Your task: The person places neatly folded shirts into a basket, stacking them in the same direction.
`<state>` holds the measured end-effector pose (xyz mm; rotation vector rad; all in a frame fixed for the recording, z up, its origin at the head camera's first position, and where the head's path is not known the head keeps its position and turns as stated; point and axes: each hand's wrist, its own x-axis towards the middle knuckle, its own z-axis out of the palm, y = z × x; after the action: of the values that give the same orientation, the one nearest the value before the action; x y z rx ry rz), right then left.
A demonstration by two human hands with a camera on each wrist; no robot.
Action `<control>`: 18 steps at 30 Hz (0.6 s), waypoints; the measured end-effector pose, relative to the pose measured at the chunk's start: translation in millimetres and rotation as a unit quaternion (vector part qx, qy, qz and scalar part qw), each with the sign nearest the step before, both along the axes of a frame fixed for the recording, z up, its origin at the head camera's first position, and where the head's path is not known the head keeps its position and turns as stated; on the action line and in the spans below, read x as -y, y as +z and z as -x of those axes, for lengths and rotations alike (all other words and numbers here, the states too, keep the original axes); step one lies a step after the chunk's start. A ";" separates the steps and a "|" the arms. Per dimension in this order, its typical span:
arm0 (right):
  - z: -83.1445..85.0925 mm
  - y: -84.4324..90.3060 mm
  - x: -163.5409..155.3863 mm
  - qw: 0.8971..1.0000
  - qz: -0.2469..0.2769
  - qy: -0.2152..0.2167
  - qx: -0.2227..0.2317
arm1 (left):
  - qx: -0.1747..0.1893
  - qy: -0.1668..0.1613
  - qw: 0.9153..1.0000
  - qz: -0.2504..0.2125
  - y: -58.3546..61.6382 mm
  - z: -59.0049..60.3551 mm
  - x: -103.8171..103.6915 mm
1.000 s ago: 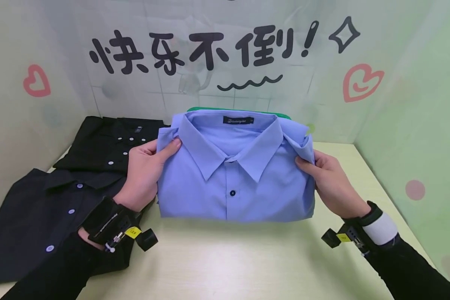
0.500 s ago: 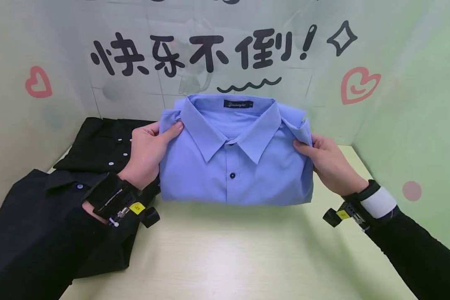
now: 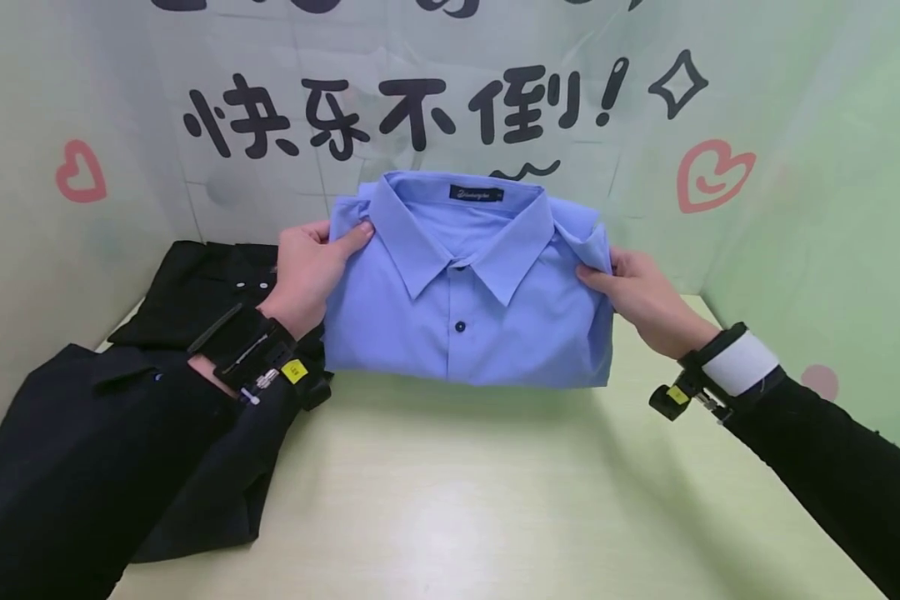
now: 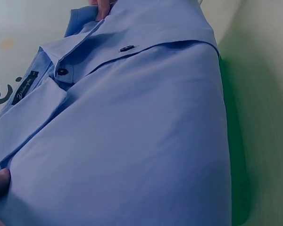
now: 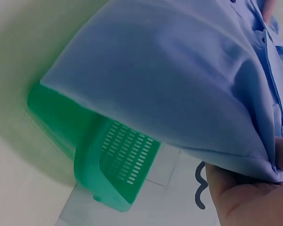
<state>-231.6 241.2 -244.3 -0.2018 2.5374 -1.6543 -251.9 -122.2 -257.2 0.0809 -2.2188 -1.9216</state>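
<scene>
A folded light blue collared shirt hangs in the air between both hands, collar up and dark buttons facing me. My left hand grips its left edge, thumb on the front by the collar. At the other edge my right hand pinches the folded sleeve. The left wrist view is filled by the blue shirt, with a strip of green basket showing beyond its hem. A green slotted basket sits just below the shirt in the right wrist view. The head view hides that basket behind the shirt.
Two dark button-up shirts lie at the left of the pale table: one black at the back, one nearer me. Printed walls close the back and both sides.
Both hands have carried the folded blue shirt up and away from me toward the back wall. The green basket edge seen behind it earlier is now covered in the head view.
</scene>
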 end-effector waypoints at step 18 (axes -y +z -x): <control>38.8 -2.8 -1.8 0.996 0.025 -0.036 0.074 | 0.025 0.002 0.999 0.038 -3.3 42.1 -13.6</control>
<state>-270.3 243.0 -247.1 0.0074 2.4230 -1.6918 -294.0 -108.6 -260.5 0.1225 -2.3186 -1.8512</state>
